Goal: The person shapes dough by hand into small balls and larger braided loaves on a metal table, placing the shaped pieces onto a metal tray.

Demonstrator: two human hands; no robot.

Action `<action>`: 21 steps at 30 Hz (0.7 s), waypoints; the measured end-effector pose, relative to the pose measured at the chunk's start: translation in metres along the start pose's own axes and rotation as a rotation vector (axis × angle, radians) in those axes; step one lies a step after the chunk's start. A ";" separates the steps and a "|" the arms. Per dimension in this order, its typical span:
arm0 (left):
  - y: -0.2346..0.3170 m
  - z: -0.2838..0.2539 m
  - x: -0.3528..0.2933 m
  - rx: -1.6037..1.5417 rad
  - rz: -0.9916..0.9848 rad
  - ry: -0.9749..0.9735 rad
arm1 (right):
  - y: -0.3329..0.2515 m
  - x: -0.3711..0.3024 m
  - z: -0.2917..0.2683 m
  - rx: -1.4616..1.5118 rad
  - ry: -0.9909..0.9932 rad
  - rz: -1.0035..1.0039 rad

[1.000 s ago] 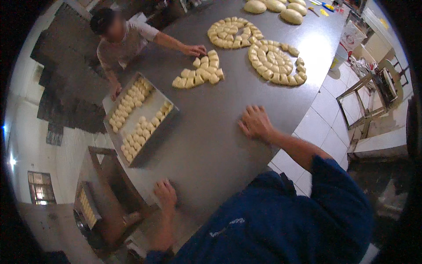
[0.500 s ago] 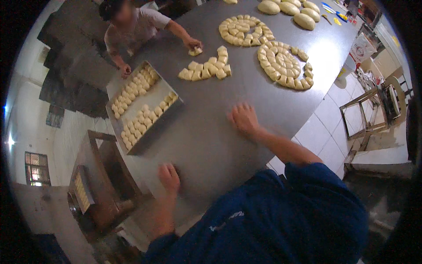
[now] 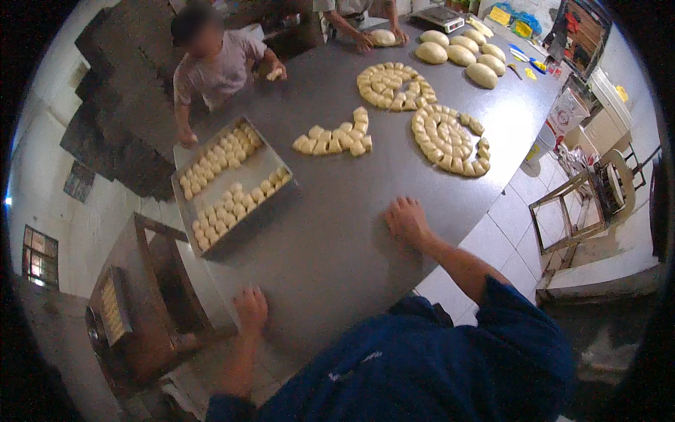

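My left hand (image 3: 252,309) is palm down near the front left edge of the steel table (image 3: 316,246), its fingers curled. Farther right, my right hand (image 3: 408,221) is cupped palm down on the tabletop. Whatever lies under either palm is hidden. Left of and beyond my hands sits a metal tray (image 3: 278,188) with rows of round dough balls (image 3: 219,151). Ahead of my right hand lie a curved strip of cut dough pieces (image 3: 334,141) and two coiled rings of cut dough, a nearer one (image 3: 446,141) and a farther one (image 3: 394,84).
Several large dough loaves (image 3: 460,56) and a scale (image 3: 443,22) are at the far end. One co-worker (image 3: 218,70) stands beyond the tray; another's hands (image 3: 380,39) touch dough. A wooden cabinet (image 3: 151,281) stands left, a metal-framed stand (image 3: 576,211) right.
The view has shifted, showing more of the far end. My hands have stayed low at the tabletop. The co-worker's hand has drawn back from the cut strip, holding a dough piece.
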State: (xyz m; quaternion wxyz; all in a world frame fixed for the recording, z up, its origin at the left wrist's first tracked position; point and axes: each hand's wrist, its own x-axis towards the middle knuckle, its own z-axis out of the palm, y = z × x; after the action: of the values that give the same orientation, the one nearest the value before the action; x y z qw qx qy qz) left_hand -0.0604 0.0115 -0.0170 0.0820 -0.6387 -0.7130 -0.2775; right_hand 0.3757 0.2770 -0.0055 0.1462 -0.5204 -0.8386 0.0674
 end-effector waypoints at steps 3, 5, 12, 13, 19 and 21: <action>0.014 0.032 0.060 0.010 -0.104 -0.090 | 0.009 0.049 0.032 0.016 0.254 0.112; 0.023 0.042 0.045 -0.103 -0.040 -0.087 | -0.014 0.014 0.041 0.062 0.179 0.046; -0.016 0.015 0.007 -0.272 -0.288 -0.119 | -0.010 0.029 0.020 0.004 0.295 0.139; -0.020 0.016 0.004 -0.356 -0.358 0.028 | -0.014 0.018 0.016 -0.015 0.295 0.095; -0.062 0.008 0.001 -0.215 -0.533 0.376 | -0.041 -0.015 0.020 0.145 0.060 0.464; -0.057 0.009 0.006 -0.150 -0.479 0.378 | -0.131 0.002 0.017 0.674 -0.149 0.318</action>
State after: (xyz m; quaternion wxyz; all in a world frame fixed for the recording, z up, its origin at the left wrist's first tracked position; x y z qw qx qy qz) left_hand -0.1136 0.0200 -0.0382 0.0980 -0.3941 -0.7927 -0.4546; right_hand 0.2577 0.2208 0.0138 0.2354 -0.5604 -0.6866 0.3990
